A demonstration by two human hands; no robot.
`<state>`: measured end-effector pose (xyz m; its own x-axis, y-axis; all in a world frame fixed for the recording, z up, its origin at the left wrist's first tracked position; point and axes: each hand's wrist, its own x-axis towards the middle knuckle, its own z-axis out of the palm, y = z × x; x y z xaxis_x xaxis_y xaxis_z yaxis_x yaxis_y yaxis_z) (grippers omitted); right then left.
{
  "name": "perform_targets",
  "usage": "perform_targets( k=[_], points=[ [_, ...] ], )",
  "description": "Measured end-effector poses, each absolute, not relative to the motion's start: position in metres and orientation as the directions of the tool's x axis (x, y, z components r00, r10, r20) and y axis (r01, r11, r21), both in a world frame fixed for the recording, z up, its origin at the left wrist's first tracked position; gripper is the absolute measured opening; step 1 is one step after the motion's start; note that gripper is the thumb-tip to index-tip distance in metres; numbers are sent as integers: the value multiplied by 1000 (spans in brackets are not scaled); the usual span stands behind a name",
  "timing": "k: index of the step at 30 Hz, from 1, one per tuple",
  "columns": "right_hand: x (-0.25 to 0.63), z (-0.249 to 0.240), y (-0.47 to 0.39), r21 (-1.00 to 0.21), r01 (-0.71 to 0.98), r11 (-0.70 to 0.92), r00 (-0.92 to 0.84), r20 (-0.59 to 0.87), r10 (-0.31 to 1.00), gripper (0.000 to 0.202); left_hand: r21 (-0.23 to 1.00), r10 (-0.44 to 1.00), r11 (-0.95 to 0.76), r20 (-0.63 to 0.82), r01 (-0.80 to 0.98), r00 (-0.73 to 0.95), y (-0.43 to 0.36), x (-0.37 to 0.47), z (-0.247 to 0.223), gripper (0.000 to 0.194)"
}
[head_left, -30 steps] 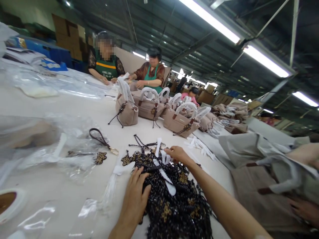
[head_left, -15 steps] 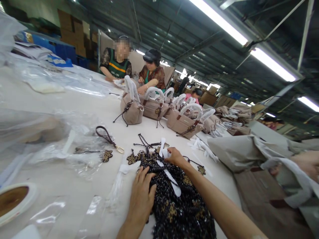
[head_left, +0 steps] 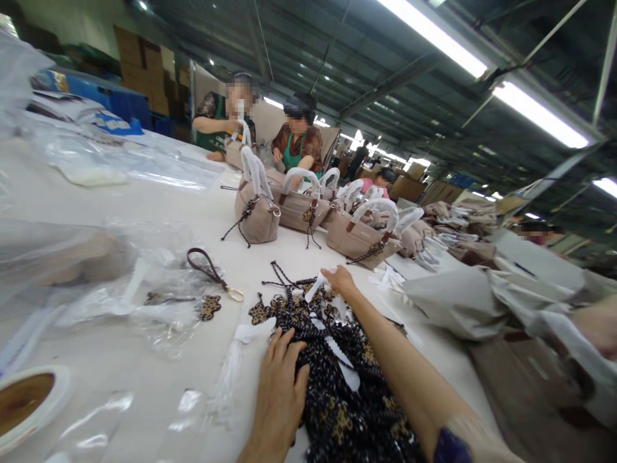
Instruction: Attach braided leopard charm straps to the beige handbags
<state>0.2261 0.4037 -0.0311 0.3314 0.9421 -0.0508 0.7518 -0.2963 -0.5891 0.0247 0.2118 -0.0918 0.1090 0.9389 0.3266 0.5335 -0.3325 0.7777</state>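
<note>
A pile of black braided cord charms [head_left: 337, 360] with leopard-print flower pieces lies on the table before me. My left hand [head_left: 278, 386] rests against the pile's left side, its fingers stretched out and holding nothing. Over the pile's far end, my right hand [head_left: 340, 281] is closed in a pinch on a white strip [head_left: 315, 287]. Another white strip [head_left: 338, 352] lies across the cords. Just left of the pile are a leopard-print flower [head_left: 259, 313] and a bundle of white strings with a tag [head_left: 248, 332].
Beige handbags [head_left: 256, 209] with wrapped handles stand beyond the pile. A brown wrist strap [head_left: 207, 267] and clear plastic bags [head_left: 168, 321] lie left, with a tape roll [head_left: 60, 392] nearer. At right are a larger bag [head_left: 518, 379] and another person's hand [head_left: 595, 328]. Two co-workers sit across.
My right hand has moved slightly away from me and right, and the strip it holds now slants. My left hand stays by the pile. A co-worker across has raised a bag by its handles.
</note>
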Motion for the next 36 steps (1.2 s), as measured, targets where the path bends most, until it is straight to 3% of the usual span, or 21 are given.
perform_targets(
  k=[3,7,11,15,18,21,26,32,36],
  points=[
    [217,-42,411,-520,778,-353,369,-77,926,28,776,942,-326,312,540,120,211,24,-90,31],
    [202,-46,408,-503,808,-306,334,-36,942,20,776,948,-310,295,549,119,209,25,-89,34],
    [188,-22,398,-525,831,-183,249,57,967,17,785,951,-301,288,542,110,208,24,-89,35],
    [165,14,383,-538,843,11,49,98,994,21,790,949,-306,297,532,104,208,24,-89,35],
    [159,36,364,-510,855,96,-79,55,995,17,785,950,-302,292,541,108,208,24,-90,35],
    [173,46,338,-468,880,81,-145,-104,984,16,770,945,-316,310,554,107,209,25,-91,35],
    [204,39,299,-326,945,-1,-113,-329,937,13,742,927,-355,358,569,111,209,25,-92,34],
    [182,14,300,-89,995,37,-59,-267,962,14,719,921,-369,370,589,124,209,24,-90,31],
    [172,5,305,9,999,38,-35,-257,966,28,713,920,-371,367,595,134,209,23,-89,31]
  ],
)
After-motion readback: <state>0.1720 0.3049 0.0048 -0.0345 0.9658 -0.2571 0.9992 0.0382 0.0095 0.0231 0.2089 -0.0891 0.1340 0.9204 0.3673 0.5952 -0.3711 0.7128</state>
